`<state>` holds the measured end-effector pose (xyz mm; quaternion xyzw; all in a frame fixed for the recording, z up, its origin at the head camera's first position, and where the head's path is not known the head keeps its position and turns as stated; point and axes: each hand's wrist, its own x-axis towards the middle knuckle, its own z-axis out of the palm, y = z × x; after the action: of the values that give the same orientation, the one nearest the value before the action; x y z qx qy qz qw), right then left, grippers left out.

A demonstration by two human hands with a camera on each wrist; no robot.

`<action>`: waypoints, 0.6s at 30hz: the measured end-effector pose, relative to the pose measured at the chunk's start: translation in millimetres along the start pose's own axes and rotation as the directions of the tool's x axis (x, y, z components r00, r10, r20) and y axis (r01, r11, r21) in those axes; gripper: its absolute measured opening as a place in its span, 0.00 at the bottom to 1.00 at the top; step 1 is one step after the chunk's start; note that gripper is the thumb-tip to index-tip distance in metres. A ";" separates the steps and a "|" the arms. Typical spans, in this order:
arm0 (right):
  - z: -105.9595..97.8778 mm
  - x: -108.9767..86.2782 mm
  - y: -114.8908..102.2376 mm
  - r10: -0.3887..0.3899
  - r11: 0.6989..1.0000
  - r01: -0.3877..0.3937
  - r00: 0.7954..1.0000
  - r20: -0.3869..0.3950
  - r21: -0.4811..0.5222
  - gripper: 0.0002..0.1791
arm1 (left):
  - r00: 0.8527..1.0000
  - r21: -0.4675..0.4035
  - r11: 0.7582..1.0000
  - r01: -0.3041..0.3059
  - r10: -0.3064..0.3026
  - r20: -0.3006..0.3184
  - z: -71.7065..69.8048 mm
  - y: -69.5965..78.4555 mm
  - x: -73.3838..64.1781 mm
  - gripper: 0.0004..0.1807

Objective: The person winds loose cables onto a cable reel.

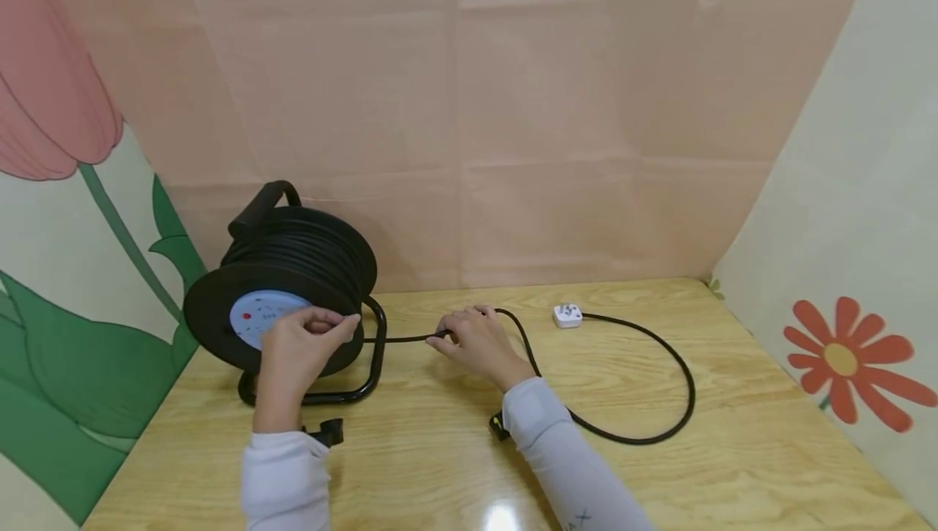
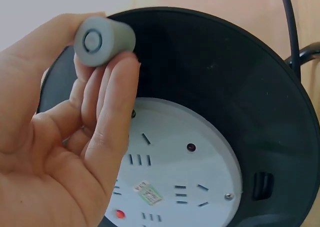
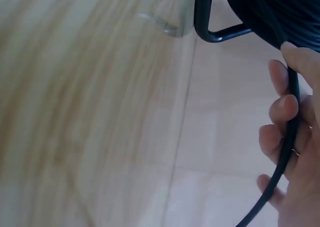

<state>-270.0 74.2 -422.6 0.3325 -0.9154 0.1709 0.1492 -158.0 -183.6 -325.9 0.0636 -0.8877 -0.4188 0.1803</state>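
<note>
A black cable reel (image 1: 300,250) stands on the left of the table, its drum wound with thick black cable. My left hand (image 1: 296,352) is at the near face of the reel. In the left wrist view its thumb and fingers pinch a grey cylindrical knob (image 2: 117,37) in front of the black disc. Behind the fingers shows the pale blue socket panel (image 2: 170,157) with its slots and a red button. To the right of the reel, my right hand (image 1: 479,344) holds the loose cable (image 3: 286,152) between thumb and fingers. That cable runs from the drum through the hand.
Beyond the right hand, the cable curves in a wide loop to a white plug (image 1: 567,317) on the wooden table (image 1: 425,466). A bent black tube frame (image 1: 379,352) supports the reel. A pink backdrop (image 1: 572,107) rises behind the table.
</note>
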 end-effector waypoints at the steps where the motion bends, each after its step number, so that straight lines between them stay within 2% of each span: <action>1: -0.2 -0.6 0.2 0.005 1.000 -0.006 1.000 0.014 0.010 0.15 | 1.000 0.001 1.000 0.010 -0.010 0.019 0.0 -0.7 0.5 0.25; 5: 0.3 -3.0 -0.3 -0.001 0.994 -0.009 0.995 0.099 0.109 0.16 | 0.997 0.002 0.999 0.035 -0.035 0.073 -0.4 -3.1 1.0 0.26; 9: 1.2 -6.4 -1.4 0.010 0.983 -0.042 0.984 0.177 0.181 0.17 | 0.995 0.026 0.999 0.043 -0.045 0.094 -1.7 -3.3 -1.1 0.27; 14: -1.1 -13.2 5.4 0.060 0.970 -0.110 0.972 0.229 0.214 0.20 | 0.994 0.077 0.996 0.042 -0.049 0.096 -4.4 -1.3 -2.5 0.30; 18: -5.7 -23.0 17.8 0.063 0.957 -0.129 0.967 0.249 0.260 0.25 | 0.993 0.104 0.994 0.045 -0.056 0.104 -4.2 -0.8 -2.5 0.28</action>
<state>-264.0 102.1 -430.2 0.3226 -0.9094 0.2618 -0.0173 -154.1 -186.5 -324.7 0.0727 -0.9143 -0.3804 0.1184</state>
